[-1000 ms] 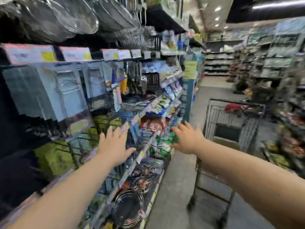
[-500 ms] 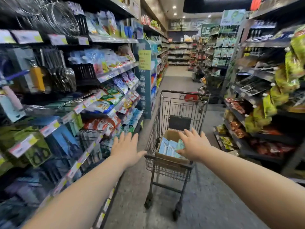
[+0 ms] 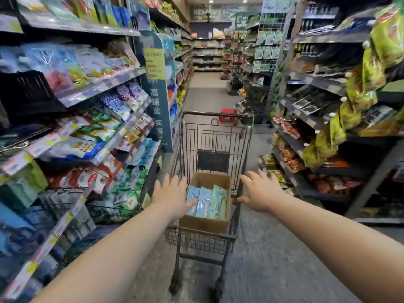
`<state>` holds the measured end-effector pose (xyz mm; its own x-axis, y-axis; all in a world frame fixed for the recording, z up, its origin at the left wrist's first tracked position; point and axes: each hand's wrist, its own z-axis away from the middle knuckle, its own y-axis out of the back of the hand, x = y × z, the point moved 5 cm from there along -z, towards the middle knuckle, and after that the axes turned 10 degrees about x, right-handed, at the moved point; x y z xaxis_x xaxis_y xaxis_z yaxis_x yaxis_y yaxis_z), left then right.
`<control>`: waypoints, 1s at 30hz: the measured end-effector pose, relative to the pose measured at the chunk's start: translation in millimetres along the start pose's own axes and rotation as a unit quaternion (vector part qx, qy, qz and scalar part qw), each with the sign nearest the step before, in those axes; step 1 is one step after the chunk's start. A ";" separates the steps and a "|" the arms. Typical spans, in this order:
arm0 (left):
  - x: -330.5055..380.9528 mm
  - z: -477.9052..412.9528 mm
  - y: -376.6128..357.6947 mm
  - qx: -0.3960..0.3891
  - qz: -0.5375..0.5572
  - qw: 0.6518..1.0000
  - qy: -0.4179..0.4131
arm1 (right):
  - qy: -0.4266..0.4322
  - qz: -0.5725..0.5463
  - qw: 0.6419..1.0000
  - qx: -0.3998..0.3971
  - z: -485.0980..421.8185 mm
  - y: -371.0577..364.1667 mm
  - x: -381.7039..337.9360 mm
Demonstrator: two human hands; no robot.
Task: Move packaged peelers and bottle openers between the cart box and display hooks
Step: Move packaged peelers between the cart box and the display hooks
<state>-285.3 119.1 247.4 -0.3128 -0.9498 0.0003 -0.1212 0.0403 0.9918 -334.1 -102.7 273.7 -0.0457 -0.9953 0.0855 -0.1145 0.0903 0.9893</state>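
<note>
A brown cardboard box (image 3: 205, 225) sits in the wire shopping cart (image 3: 243, 162) straight ahead of me. Several light blue and green packaged tools (image 3: 207, 203) stand upright inside the box. My left hand (image 3: 172, 199) hovers over the box's left edge, fingers spread, thumb near the leftmost package, holding nothing. My right hand (image 3: 260, 193) reaches over the cart's right rim with fingers apart and nothing in it. No display hooks with peelers or bottle openers show in this view.
Shelves of bagged goods (image 3: 87, 136) line the left side close to the cart. A rack with green and red packets (image 3: 341, 127) runs along the right. A red stool (image 3: 228, 114) stands in the aisle beyond the cart. Grey floor (image 3: 262, 259) lies to the cart's right.
My view has swung right from the left shelf display to face down the aisle. The cart is now centred, and both hands have moved over it, spread on either side of the box.
</note>
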 end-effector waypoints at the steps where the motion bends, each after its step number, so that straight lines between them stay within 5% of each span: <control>1: -1.8 -17.5 -6.3 0.001 -0.001 1.000 -0.007 | -0.008 0.000 1.000 -0.004 -13.5 -3.5 2.9; 14: -23.5 -179.1 -100.5 -0.069 -0.023 0.995 -0.063 | -0.061 -0.015 0.994 -0.091 -154.9 -89.5 25.0; 30: 5.4 -286.3 -240.9 -0.191 -0.026 0.981 -0.003 | 0.030 -0.060 0.980 -0.185 -302.5 -258.0 60.3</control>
<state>11.9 15.5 45.0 -0.3203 -0.9459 -0.0521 0.2234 -0.1289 0.9662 -7.1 -196.7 59.3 0.0063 -0.9993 -0.0379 0.2535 -0.0351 0.9667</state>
